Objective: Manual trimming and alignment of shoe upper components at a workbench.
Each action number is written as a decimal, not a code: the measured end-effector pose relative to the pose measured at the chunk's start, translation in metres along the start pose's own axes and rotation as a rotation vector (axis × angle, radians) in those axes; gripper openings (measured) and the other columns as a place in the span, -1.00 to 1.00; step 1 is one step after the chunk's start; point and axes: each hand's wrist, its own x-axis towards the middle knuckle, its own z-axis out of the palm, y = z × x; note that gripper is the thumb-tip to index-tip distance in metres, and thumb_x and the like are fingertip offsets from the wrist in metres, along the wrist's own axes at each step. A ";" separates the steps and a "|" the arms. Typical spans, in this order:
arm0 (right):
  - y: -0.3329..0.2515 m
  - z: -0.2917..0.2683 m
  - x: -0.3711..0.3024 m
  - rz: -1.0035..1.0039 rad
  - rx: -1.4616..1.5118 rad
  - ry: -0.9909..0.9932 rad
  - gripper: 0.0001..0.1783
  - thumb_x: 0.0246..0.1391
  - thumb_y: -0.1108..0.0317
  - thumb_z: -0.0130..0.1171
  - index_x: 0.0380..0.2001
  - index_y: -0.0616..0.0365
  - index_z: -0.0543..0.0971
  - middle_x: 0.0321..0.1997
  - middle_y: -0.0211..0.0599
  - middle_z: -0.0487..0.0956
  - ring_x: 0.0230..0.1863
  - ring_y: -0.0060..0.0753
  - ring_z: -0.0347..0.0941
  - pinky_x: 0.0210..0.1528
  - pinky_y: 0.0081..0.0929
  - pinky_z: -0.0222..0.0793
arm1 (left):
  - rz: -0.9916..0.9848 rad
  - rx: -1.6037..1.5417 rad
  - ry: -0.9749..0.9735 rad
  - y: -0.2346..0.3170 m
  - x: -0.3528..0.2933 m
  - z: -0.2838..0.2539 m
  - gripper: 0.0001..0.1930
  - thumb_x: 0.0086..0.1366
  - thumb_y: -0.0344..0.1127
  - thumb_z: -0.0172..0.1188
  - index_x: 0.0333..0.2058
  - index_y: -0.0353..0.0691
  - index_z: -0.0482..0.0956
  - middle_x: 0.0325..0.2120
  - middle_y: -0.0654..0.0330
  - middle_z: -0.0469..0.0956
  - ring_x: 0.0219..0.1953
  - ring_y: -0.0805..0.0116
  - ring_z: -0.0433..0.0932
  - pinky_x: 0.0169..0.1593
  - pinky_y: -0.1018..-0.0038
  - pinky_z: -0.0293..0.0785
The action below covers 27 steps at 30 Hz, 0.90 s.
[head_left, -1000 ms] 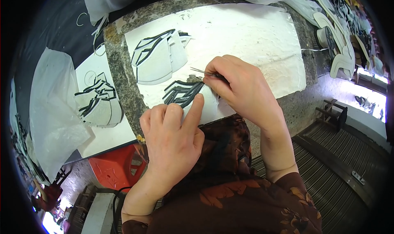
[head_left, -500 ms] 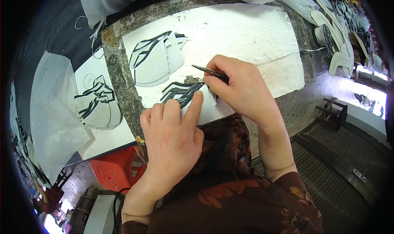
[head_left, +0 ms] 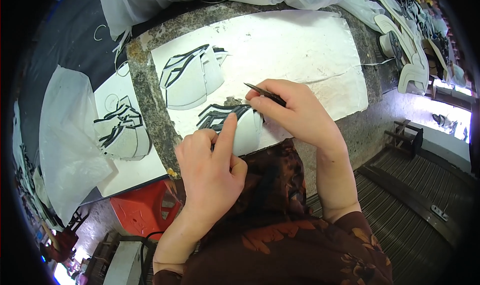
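Note:
My left hand (head_left: 209,161) presses its outstretched index finger on a grey-white shoe upper piece (head_left: 247,134) with black and white wavy strips. The other fingers curl beside the piece and hide part of it. In my right hand (head_left: 296,109) is a slim, dark pointed metal tool (head_left: 259,90), its tip aimed up and left, above the board. The right fingertips are near the upper edge of the piece; whether they touch it I cannot tell. Farther up and left, several similar pieces (head_left: 187,87) lie stacked on the white board (head_left: 310,50).
A stone slab (head_left: 142,85) bears the board. At left, more striped pieces (head_left: 131,141) lie on a white sheet beside a translucent plastic bag (head_left: 67,130). A red stool (head_left: 137,212) stands below. A spool (head_left: 390,45) and cut pale parts (head_left: 415,75) are at right.
The tool's tip has moved slightly right and down with my right hand. My left fingers have curled in more, and the index finger has shifted a little left on the piece.

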 end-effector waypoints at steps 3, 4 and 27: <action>0.005 -0.001 -0.007 -0.098 0.007 -0.018 -0.75 0.10 0.33 0.37 -0.16 0.18 0.70 -0.37 -0.30 0.61 -0.38 -0.47 0.49 -0.29 -0.54 0.40 | -0.009 -0.045 0.067 -0.004 -0.008 0.006 -0.31 -0.02 -0.50 0.25 0.21 -0.13 0.55 -0.22 0.15 0.38 -0.15 0.13 0.39 -0.06 0.21 0.27; 0.006 0.000 -0.008 -0.223 -0.080 -0.001 -0.73 0.06 0.36 0.41 -0.15 0.17 0.72 -0.34 -0.32 0.62 -0.35 -0.47 0.50 -0.27 -0.55 0.40 | -0.011 -0.045 0.080 -0.004 -0.009 0.006 -0.30 -0.02 -0.51 0.25 0.22 -0.14 0.55 -0.19 0.15 0.39 -0.14 0.13 0.39 -0.06 0.22 0.28; -0.008 0.006 -0.028 -0.242 0.197 0.060 -0.88 0.03 0.53 0.37 -0.32 0.19 0.64 -0.37 -0.53 0.55 -0.38 -0.70 0.38 -0.34 -0.64 0.30 | -0.002 -0.350 0.004 -0.005 0.021 -0.027 -0.78 0.22 -0.38 0.36 -0.16 -0.26 0.63 -0.33 0.16 0.54 -0.19 0.20 0.48 -0.04 0.37 0.41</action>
